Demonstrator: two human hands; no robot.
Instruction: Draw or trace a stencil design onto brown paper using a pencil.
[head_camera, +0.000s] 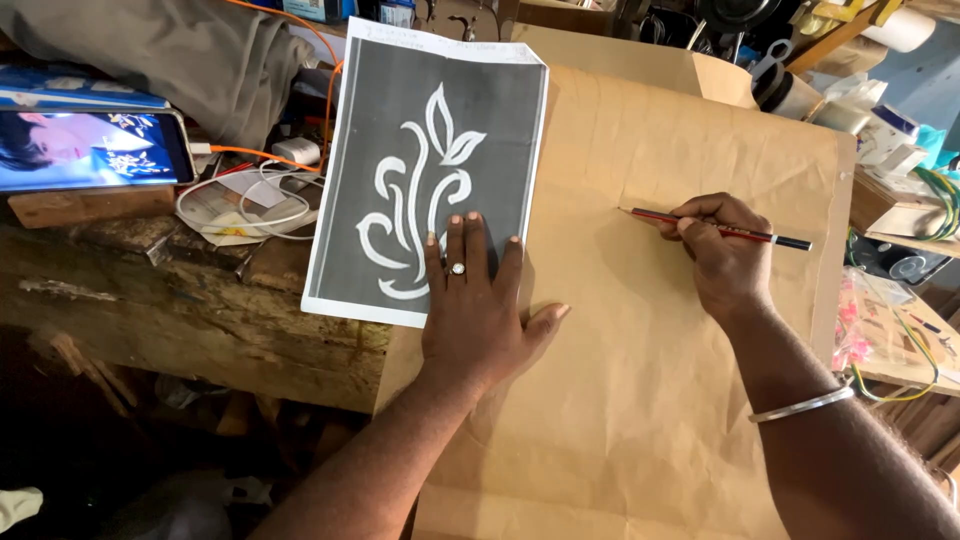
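- Right hand (725, 255) closed in a writing grip round a red-and-black pencil (715, 229); sharpened tip at the left end, touching or just above the brown paper sheet (640, 380), cannot tell which.
- Pencil's long axis near horizontal in view, tilting slightly down toward its dark butt end on the right; tip points left, toward the printed pattern.
- Left hand (478, 300) flat, fingers spread wide, holding nothing; fingertips press on the lower right part of the printed pattern sheet (430, 170), palm and thumb rest on the brown paper.
- Pattern sheet: dark grey ground with a white curling leaf-and-scroll motif, long axis running away from the person, left edge overhanging the brown paper onto the rough wooden worktop (180, 300).
- Key relation: pencil tip lies right of the pattern sheet, apart from it, over bare brown paper; right hand nearer to that spot, left hand nearer to the pattern.
- Metal bangle (803, 404) on right wrist, ring (457, 268) on left hand.
- Off left: lit phone (90, 150), coiled white cable (250, 205), orange cable (240, 153).
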